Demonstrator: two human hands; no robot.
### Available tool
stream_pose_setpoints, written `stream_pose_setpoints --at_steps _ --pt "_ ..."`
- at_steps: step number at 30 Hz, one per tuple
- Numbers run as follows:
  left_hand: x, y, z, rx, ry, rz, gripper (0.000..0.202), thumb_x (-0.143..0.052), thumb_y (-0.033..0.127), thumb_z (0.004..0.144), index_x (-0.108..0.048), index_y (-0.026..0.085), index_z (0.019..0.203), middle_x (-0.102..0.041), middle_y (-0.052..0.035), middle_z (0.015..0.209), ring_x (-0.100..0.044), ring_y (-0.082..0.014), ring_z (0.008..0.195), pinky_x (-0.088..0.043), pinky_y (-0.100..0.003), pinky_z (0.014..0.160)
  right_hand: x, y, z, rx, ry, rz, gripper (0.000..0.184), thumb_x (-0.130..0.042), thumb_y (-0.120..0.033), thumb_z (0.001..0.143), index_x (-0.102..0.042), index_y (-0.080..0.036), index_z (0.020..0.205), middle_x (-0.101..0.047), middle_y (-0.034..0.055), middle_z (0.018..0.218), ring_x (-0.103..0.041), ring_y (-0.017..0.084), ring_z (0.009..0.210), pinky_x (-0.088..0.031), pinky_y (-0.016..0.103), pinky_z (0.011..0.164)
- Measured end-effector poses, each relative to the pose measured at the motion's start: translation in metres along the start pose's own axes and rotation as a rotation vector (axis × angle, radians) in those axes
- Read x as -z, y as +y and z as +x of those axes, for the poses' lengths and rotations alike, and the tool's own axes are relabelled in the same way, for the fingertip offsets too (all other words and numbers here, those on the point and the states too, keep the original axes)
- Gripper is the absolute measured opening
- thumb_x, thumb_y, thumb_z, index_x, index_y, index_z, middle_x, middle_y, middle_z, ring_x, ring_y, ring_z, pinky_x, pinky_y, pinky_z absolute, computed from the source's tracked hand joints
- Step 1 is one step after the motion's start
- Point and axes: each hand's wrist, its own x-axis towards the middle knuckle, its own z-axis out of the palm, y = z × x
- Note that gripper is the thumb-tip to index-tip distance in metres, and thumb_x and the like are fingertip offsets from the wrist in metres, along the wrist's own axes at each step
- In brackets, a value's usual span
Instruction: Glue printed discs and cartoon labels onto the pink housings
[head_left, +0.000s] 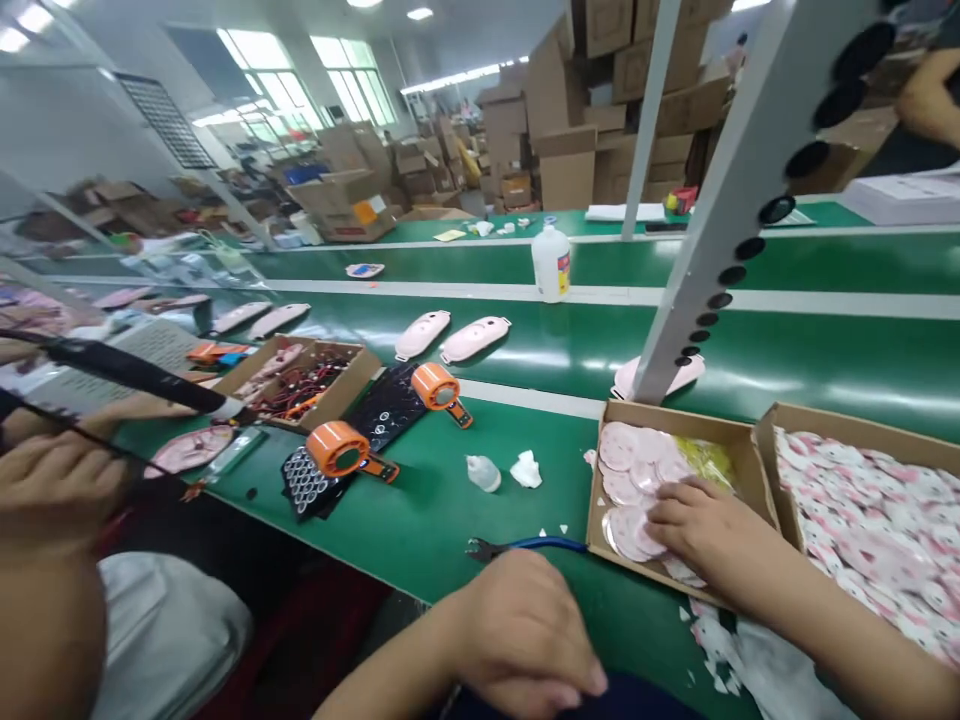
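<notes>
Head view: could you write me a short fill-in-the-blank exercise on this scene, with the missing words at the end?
1. The person's ____ hand is at the round pink pieces.
2. Those pieces lie in a box made of ____.
3. The pliers beside that box have ____ handles.
4. The two round-headed devices are mainly ____ in colour.

Missing words: right; cardboard; blue; orange.
</notes>
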Motion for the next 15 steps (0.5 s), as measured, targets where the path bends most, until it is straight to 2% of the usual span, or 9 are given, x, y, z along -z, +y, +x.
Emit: stream_pose_setpoints --at_steps 2,4,6,8,10,13,15 --pt "0.048 0.015 0.003 0.030 0.209 0.107 0.023 -0.047 0.029 0.099 -0.065 0.019 0.109 -0.076 -0.0049 0.075 -0.073 -0.0171 0.068 -0.057 -0.030 0.069 -0.006 0.003 -0.013 -0.063 0.062 -0.006 0.022 -0.064 -0.013 0.081 -0.076 -0.027 0.093 -0.078 0.0043 0.098 -0.069 0.026 0.097 -0.047 0.043 0.089" --pt "0.098 0.014 0.013 0.134 0.419 0.270 0.022 -0.050 0.037 0.097 -0.067 0.023 0.097 -0.072 -0.0031 0.070 -0.071 -0.0195 0.065 -0.058 -0.033 0.064 -0.010 0.003 -0.021 -0.123 0.073 0.017 0.030 -0.062 -0.011 0.079 -0.076 -0.030 0.098 -0.078 0.0031 0.105 -0.070 0.025 0.099 -0.050 0.042 0.088" --pt "0.147 -0.006 0.036 0.472 0.587 0.548 0.042 -0.037 0.053 0.096 -0.064 0.022 0.086 -0.071 -0.0059 0.072 -0.070 -0.0221 0.067 -0.058 -0.037 0.064 -0.009 0.003 -0.022 -0.145 0.015 0.051 0.036 -0.060 -0.012 0.077 -0.075 -0.033 0.103 -0.076 0.0015 0.113 -0.070 0.026 0.103 -0.053 0.042 0.088" --pt "0.189 -0.035 0.066 0.673 0.566 0.651 0.041 -0.036 0.045 0.097 -0.064 0.018 0.106 -0.073 -0.0130 0.105 -0.071 -0.0247 0.093 -0.058 -0.040 0.081 -0.003 0.001 -0.021 -0.150 -0.049 0.066 0.036 -0.058 -0.012 0.079 -0.076 -0.035 0.101 -0.076 0.0008 0.115 -0.071 0.026 0.104 -0.056 0.042 0.087" --pt "0.220 -0.067 0.093 0.854 0.459 0.734 0.038 -0.047 0.042 0.094 -0.062 0.019 0.119 -0.069 -0.0125 0.121 -0.069 -0.0249 0.101 -0.055 -0.040 0.088 0.003 0.000 -0.021 -0.153 -0.039 0.040 0.035 -0.056 -0.013 0.082 -0.077 -0.034 0.101 -0.076 0.0016 0.113 -0.073 0.026 0.101 -0.058 0.042 0.086" --pt "0.246 -0.105 0.119 1.117 0.206 0.842 0.037 -0.067 0.042 0.086 -0.066 0.020 0.116 -0.068 -0.0111 0.125 -0.065 -0.0283 0.109 -0.050 -0.046 0.097 0.006 0.000 -0.031 -0.151 0.143 -0.063 0.032 -0.056 -0.018 0.086 -0.075 -0.033 0.108 -0.076 0.0027 0.115 -0.074 0.026 0.099 -0.062 0.040 0.082" --pt "0.257 -0.123 0.127 1.264 0.044 0.897 0.035 -0.068 0.042 0.089 -0.066 0.018 0.115 -0.066 -0.0116 0.124 -0.063 -0.0285 0.111 -0.048 -0.051 0.099 0.000 0.000 -0.045 -0.130 0.309 -0.107 0.033 -0.058 -0.024 0.087 -0.072 -0.034 0.115 -0.074 0.0024 0.119 -0.074 0.027 0.100 -0.063 0.039 0.080"
